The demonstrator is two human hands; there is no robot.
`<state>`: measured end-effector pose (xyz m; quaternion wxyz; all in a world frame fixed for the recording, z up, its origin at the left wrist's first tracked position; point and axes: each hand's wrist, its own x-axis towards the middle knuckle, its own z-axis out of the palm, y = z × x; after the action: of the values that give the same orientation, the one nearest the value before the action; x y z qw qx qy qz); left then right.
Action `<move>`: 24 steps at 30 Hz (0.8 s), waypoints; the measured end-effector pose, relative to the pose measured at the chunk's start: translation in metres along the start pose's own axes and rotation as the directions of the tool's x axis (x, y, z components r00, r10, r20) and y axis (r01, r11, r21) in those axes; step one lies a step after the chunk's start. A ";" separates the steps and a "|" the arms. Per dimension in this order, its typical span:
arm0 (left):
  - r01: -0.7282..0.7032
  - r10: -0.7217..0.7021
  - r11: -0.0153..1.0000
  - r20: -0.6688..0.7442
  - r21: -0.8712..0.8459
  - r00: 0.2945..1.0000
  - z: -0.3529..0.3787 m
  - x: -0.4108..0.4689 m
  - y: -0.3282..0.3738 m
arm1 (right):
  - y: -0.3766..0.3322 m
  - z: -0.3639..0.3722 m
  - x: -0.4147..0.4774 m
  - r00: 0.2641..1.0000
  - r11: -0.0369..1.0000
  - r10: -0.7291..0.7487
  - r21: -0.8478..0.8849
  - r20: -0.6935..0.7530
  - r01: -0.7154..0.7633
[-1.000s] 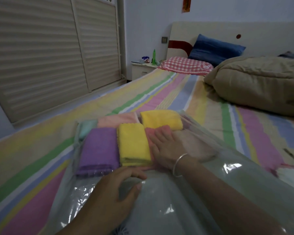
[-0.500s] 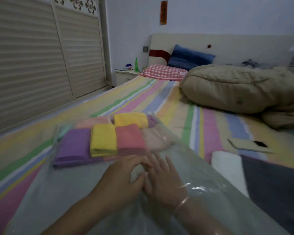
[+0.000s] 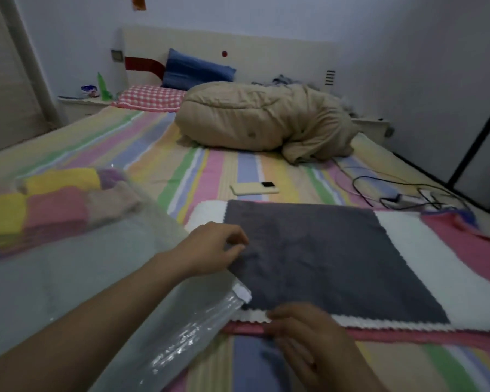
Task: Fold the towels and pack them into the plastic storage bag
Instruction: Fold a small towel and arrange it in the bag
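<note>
A dark grey towel (image 3: 323,256) lies flat on top of a white towel (image 3: 425,250), which lies on a pink towel (image 3: 464,236) on the striped bed. My left hand (image 3: 212,247) pinches the grey towel's left edge. My right hand (image 3: 303,335) grips the near edge of the grey towel, where the white towel's wavy hem shows. To the left lies the clear plastic storage bag (image 3: 96,278). Several folded towels are inside it, among them a yellow one (image 3: 0,213) and a pink one (image 3: 54,207).
A phone (image 3: 253,188) lies on the bed beyond the towels. Black cables and a charger (image 3: 402,196) lie at the right. A bunched beige duvet (image 3: 260,120) and pillows (image 3: 153,100) fill the head of the bed. A nightstand (image 3: 79,104) stands at the far left.
Both hands have left the bag and moved right to the flat grey towel. The view has swung right, so the bag now sits at the left.
</note>
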<state>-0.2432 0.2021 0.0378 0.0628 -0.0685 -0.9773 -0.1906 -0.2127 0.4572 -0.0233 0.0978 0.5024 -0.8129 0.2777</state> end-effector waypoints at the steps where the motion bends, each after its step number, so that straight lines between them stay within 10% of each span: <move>1: 0.007 -0.009 0.999 0.042 0.039 0.999 0.008 0.001 -0.002 | 0.013 -0.005 -0.004 0.990 0.998 0.029 -0.045 -0.139 -0.036; 11: -0.013 -0.036 0.988 0.310 0.154 0.950 0.017 -0.006 -0.002 | 0.070 -0.029 -0.017 0.966 0.925 0.229 -0.281 -0.124 -0.255; 21: -0.185 0.205 0.840 0.016 0.509 0.979 0.053 0.002 0.054 | 0.082 -0.028 -0.007 0.927 0.913 0.232 -0.262 -0.295 -0.312; 24: -0.020 0.035 0.893 -0.025 0.450 0.999 0.050 0.002 0.048 | 0.083 -0.033 -0.024 0.960 0.923 0.208 -0.288 -0.188 -0.257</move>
<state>-0.2424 0.2659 0.0095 0.0955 -0.0626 -0.9926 0.0404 -0.2771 0.5219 -0.0358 0.2041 0.3575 -0.8903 0.1944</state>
